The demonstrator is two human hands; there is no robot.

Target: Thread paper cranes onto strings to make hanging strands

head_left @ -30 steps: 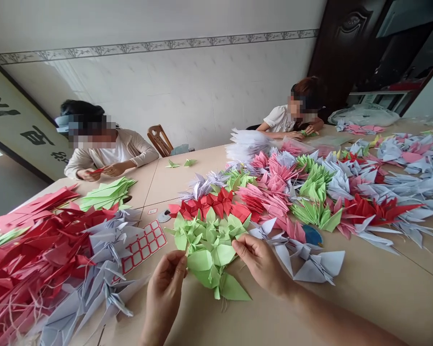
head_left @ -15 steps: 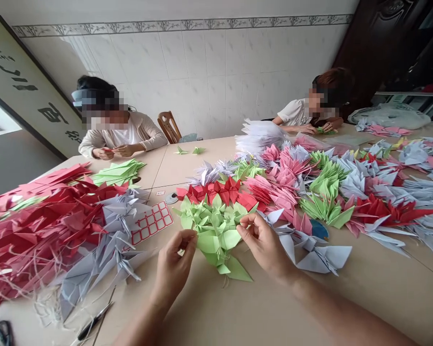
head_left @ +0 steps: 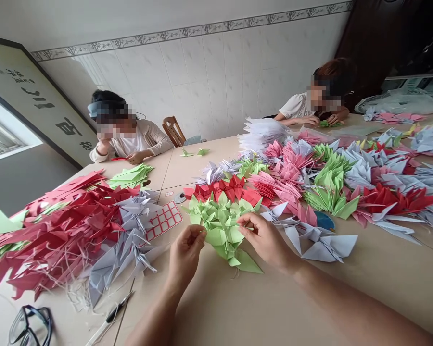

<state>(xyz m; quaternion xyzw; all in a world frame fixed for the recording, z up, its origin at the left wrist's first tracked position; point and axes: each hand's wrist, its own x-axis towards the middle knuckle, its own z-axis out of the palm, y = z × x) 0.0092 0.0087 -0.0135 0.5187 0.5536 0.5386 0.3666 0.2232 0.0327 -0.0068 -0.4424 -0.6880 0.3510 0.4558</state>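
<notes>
A cluster of light green folded paper cranes (head_left: 222,235) lies in front of me, with a bit of string at its near end. My left hand (head_left: 187,252) pinches the left edge of a green crane between thumb and fingers. At the other side, my right hand (head_left: 261,238) pinches that crane's right edge. Behind the green cluster sits a row of red paper cranes (head_left: 222,188). White-grey paper cranes (head_left: 330,247) lie to the right of my right hand.
On the left is a heap of red paper cranes (head_left: 61,240) with loose strings, near a pen-like tool (head_left: 117,307) and glasses (head_left: 31,327). A red-bordered label sheet (head_left: 164,220) lies nearby. Many coloured cranes (head_left: 332,173) cover the right. Two people sit across the table.
My view has turned slightly left, bringing the glasses fully into sight. Both hands keep their pinch on the green crane. The person at left has raised one hand toward their face.
</notes>
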